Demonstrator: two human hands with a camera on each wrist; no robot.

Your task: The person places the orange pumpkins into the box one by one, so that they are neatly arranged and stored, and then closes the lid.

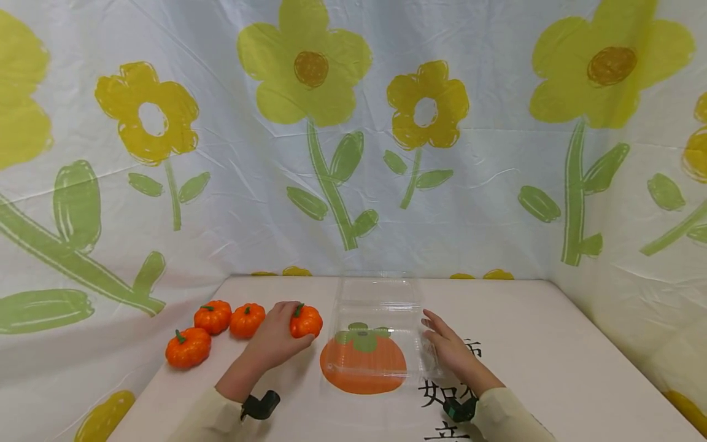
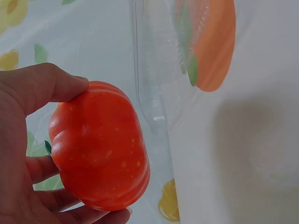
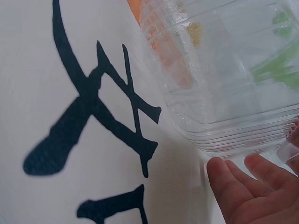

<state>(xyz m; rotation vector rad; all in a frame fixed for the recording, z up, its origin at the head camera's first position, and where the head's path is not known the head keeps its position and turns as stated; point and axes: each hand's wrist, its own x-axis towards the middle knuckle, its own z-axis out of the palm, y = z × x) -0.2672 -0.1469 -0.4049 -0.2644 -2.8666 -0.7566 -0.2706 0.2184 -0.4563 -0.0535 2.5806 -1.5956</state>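
Observation:
My left hand [image 1: 275,337] grips a small orange toy pumpkin [image 1: 307,321] with a green stem, thumb on one side and fingers round the other. In the left wrist view the pumpkin [image 2: 100,147] shows its ribbed, speckled skin, raised above the table. A clear plastic box [image 1: 369,362] with its lid [image 1: 378,290] folded back stands just right of that hand. At the box's right wall is my right hand [image 1: 454,353], fingers loosely extended. The right wrist view has its fingertips at the box wall [image 3: 224,135]; whether they press on it I cannot tell.
Three more orange pumpkins sit at the table's left: one nearer [image 1: 188,348], one behind [image 1: 212,317], one beside my left hand [image 1: 247,320]. The pale table mat [image 1: 530,344] bears a printed persimmon and black characters. Flowered cloth [image 1: 486,184] hangs behind and at the sides.

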